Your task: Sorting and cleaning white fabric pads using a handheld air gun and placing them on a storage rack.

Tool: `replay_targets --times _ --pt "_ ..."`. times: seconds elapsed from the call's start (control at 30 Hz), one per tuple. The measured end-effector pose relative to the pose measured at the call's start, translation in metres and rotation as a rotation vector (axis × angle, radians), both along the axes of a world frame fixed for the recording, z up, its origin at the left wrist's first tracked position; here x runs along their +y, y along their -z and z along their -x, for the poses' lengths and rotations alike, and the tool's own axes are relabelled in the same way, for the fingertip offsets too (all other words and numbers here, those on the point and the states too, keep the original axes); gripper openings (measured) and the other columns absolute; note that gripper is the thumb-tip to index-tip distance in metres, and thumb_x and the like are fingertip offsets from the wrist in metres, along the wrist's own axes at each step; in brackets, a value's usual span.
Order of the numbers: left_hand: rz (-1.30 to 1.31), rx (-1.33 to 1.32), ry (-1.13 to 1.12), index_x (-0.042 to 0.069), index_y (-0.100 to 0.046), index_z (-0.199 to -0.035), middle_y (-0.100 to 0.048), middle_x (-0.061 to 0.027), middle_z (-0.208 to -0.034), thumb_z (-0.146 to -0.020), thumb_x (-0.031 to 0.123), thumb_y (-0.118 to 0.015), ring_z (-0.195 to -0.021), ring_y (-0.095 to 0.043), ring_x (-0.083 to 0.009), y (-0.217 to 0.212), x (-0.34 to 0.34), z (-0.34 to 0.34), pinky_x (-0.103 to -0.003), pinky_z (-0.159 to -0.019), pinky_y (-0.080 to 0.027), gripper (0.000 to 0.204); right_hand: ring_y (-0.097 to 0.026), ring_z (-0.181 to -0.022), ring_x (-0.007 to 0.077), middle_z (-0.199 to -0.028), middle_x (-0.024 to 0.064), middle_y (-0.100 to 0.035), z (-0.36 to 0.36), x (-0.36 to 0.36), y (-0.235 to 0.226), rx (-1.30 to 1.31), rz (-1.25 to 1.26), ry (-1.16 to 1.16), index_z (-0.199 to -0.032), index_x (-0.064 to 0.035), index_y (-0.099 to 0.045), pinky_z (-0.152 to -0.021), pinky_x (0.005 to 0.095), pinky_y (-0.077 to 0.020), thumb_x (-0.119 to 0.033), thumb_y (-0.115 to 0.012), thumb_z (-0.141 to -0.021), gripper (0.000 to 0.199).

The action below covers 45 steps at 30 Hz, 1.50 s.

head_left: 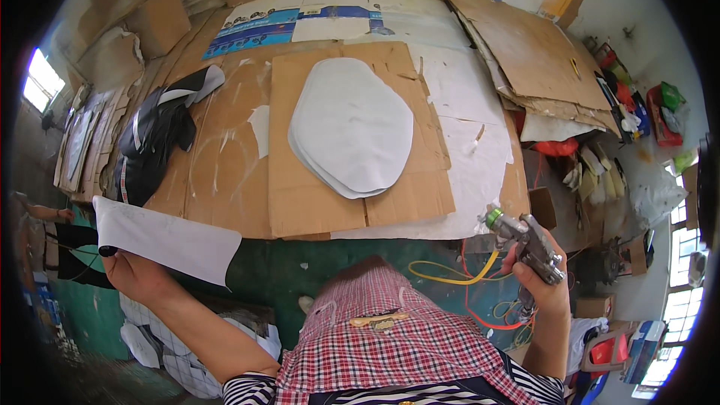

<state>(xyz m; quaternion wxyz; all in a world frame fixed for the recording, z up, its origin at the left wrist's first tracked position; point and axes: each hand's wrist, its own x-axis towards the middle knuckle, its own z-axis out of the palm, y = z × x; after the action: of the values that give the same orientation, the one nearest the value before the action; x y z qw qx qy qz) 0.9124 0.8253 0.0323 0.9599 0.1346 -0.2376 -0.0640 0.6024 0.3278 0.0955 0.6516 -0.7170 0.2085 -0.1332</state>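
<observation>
Standing at a tabletop (225,180) covered in cardboard sheets. Left hand (135,274) pinching a white oval-cut sheet (169,238) by its near edge, fingers closed on it, holding it out to the left, off the tabletop and above the floor. Right hand (541,274) gripping a metal spray gun (525,244), fingers wrapped tight around its handle, green-tipped nozzle pointing up and left toward the tabletop edge. Yellow and red hoses (465,285) trailing below the gun. Lying in the middle of the tabletop on a brown cardboard panel (315,202), a stack of white oval pieces (351,126). Resting at the left end, a pile of black and white material (154,135). Wearing a red checked apron (382,337) over a striped shirt.
</observation>
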Motion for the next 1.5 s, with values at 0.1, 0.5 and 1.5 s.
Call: replay_targets --times 0.1,0.5,1.5 --pt "0.067 0.101 -0.062 -0.008 -0.037 -0.135 -0.042 -0.0186 -0.140 -0.088 0.007 -0.046 -0.131 -0.039 -0.0317 0.001 0.001 0.000 -0.048 -0.113 -0.022 0.050 -0.060 -0.078 0.0129 -0.087 0.0067 -0.061 0.003 0.000 -0.001 -0.003 0.018 -0.056 -0.128 0.0048 -0.045 -0.071 0.0272 -0.0514 -0.009 -0.072 -0.077 0.059" --pt "-0.022 0.031 0.031 -0.008 -0.038 -0.133 -0.044 -0.0206 -0.137 -0.088 0.007 -0.044 -0.129 -0.040 -0.0332 -0.004 -0.013 0.001 -0.049 -0.112 -0.022 0.048 -0.058 -0.083 0.0112 -0.091 0.0071 -0.062 0.018 -0.013 0.004 0.049 0.033 -0.104 -0.129 0.0048 -0.046 -0.074 0.0263 -0.0495 0.001 -0.069 -0.075 0.058" --pt "0.033 0.166 -0.196 -0.012 -0.041 -0.128 -0.045 -0.0234 -0.133 -0.091 0.011 -0.042 -0.125 -0.042 -0.0339 0.021 0.032 0.050 -0.049 -0.110 -0.027 0.043 -0.061 -0.074 0.0138 -0.083 0.0064 -0.061 0.015 -0.022 0.009 0.035 0.018 -0.011 -0.125 0.0043 -0.048 -0.069 0.0280 -0.0516 -0.010 -0.072 -0.076 0.056"
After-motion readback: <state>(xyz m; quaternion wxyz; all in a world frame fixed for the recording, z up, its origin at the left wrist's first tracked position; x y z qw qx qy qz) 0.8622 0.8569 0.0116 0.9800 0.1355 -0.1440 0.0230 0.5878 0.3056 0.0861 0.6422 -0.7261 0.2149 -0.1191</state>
